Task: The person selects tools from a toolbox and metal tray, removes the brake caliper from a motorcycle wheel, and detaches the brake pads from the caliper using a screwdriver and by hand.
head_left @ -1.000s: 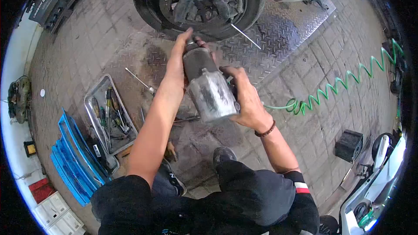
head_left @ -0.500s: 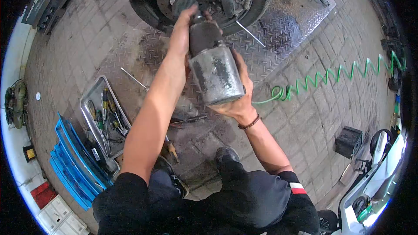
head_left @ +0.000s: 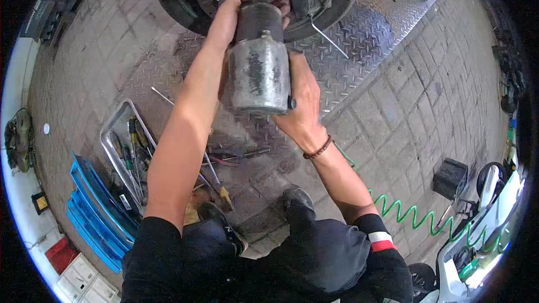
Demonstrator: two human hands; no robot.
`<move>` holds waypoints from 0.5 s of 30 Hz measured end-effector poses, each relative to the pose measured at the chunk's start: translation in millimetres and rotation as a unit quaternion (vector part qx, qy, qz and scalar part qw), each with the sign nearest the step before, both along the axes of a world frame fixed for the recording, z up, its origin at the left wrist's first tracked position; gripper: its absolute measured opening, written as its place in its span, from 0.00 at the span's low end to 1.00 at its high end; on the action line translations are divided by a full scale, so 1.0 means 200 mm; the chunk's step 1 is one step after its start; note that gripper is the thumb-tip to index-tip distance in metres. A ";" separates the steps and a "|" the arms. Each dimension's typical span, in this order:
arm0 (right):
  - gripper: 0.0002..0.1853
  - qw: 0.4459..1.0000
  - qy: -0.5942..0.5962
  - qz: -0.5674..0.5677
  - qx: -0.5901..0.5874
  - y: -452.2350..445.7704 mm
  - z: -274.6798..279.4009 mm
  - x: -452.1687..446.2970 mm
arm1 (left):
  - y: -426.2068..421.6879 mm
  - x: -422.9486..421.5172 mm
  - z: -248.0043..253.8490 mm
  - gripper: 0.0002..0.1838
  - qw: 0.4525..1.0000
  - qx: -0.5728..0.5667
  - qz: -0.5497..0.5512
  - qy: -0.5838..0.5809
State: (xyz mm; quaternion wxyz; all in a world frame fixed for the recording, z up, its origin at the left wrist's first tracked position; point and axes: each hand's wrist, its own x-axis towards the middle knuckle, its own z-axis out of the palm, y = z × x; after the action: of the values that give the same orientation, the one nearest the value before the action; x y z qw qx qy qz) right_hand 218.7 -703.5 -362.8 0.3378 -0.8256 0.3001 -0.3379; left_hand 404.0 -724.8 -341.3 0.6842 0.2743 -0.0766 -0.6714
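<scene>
Silver-grey, our power tool [head_left: 260,73] points lengthwise toward the wheel [head_left: 177,3]; left hand [head_left: 227,21] clasps its nose, right hand [head_left: 304,98] its rear, above tread plate [head_left: 342,81] and paving [head_left: 415,106].

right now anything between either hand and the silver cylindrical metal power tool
Nothing visible: the left hand cups the dark front of the silver metal power tool, and the right hand holds its rear.

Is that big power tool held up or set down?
Held up: the left hand wraps around the narrow front of the power tool, the right hand holds it near the back, and floor shows beyond it.
</scene>
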 end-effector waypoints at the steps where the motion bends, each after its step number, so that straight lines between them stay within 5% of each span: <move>1: 0.34 1.000 0.006 -0.006 -0.020 0.00 -0.01 0.02 | 0.00 0.02 0.01 0.25 1.000 -0.005 0.003 0.003; 3: 0.35 1.000 0.008 0.003 -0.026 0.01 0.00 0.05 | 0.00 0.09 -0.02 0.24 0.997 -0.060 -0.050 -0.009; 9: 0.36 0.999 -0.022 -0.019 0.042 0.09 0.02 0.11 | 0.00 0.08 0.02 0.24 0.997 0.036 -0.029 -0.059; 15: 0.26 0.994 -0.064 -0.015 0.084 0.08 0.03 0.12 | -0.02 0.14 0.04 0.23 0.990 0.047 -0.095 -0.097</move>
State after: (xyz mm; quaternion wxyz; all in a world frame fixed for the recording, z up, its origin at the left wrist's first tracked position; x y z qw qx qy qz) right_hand 243.4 -686.7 -357.3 0.4196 -0.7663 0.3178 -0.3683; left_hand 432.2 -728.8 -333.7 0.5933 0.3612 -0.1369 -0.7062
